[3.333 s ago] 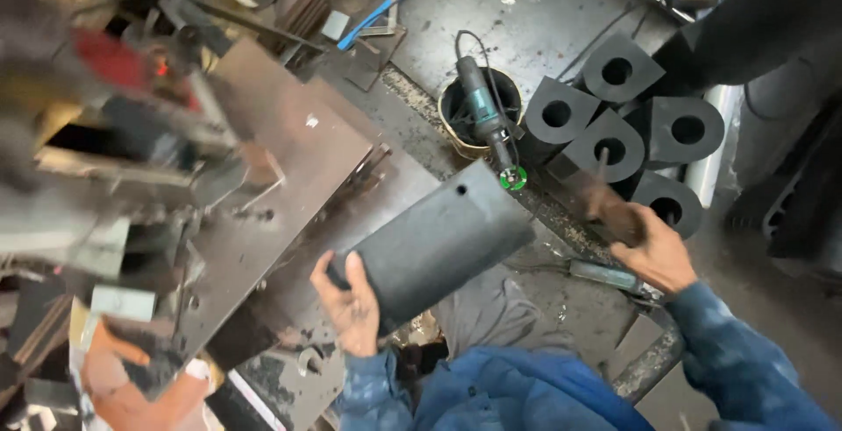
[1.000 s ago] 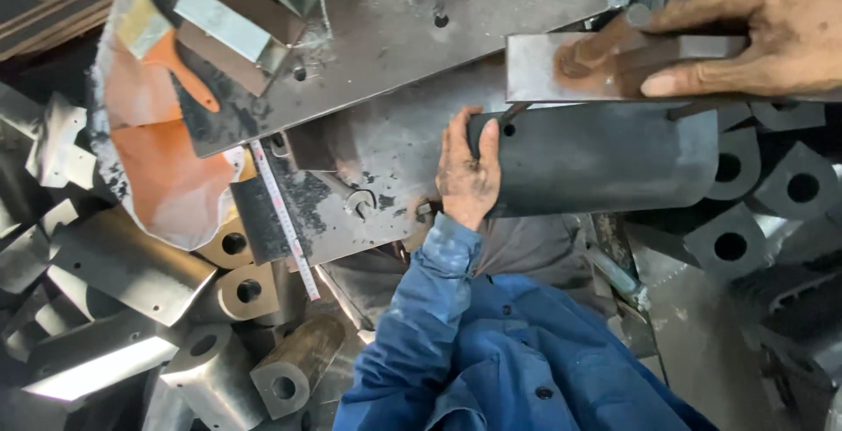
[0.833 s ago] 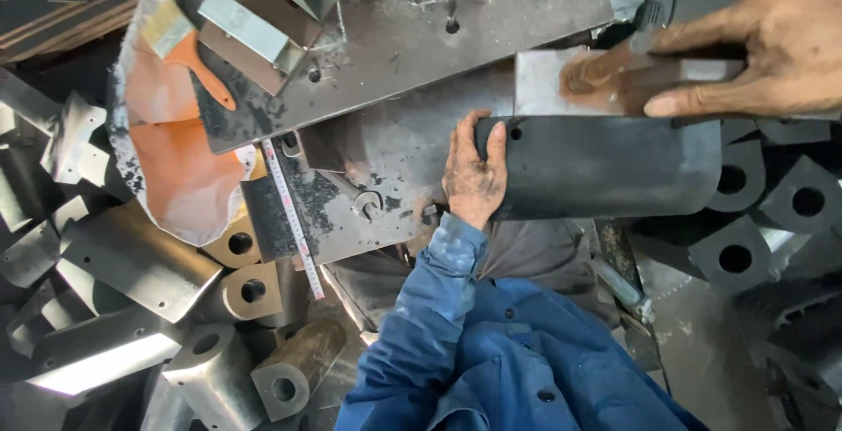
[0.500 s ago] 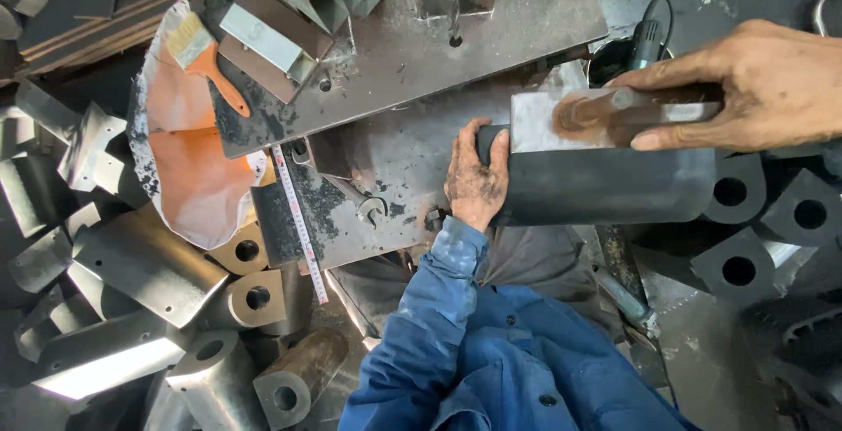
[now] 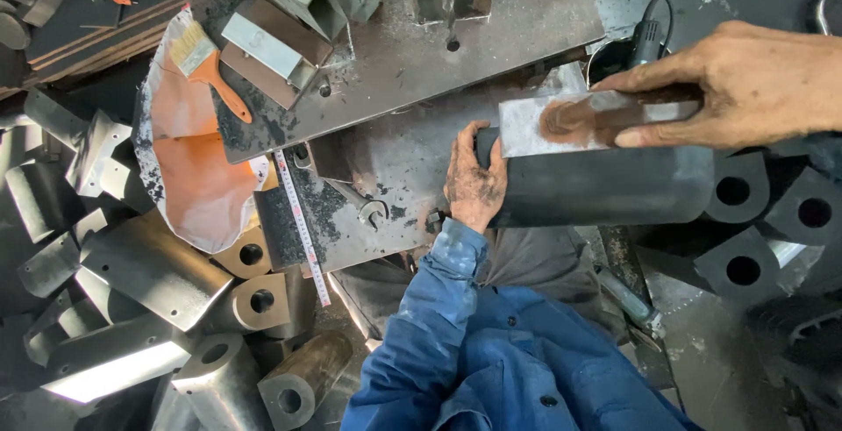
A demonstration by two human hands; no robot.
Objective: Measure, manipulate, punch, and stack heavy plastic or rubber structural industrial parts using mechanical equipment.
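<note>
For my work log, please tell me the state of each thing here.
Left hand: gripping the end of the dark metal block, which lies sideways.
Right hand: fingers pressing a rusty flat steel piece onto the block.
Orange-handled paintbrush: lying unused.
Measuring tape strip: laid out flat.

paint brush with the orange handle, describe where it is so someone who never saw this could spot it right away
Start at the big steel plate across the top of the view and go to its left end, where an orange and white sack lies. The paint brush lies at the sack's upper edge, bristles up-left. Among grey metal parts, it alone has pale bristles and an orange handle.
</note>
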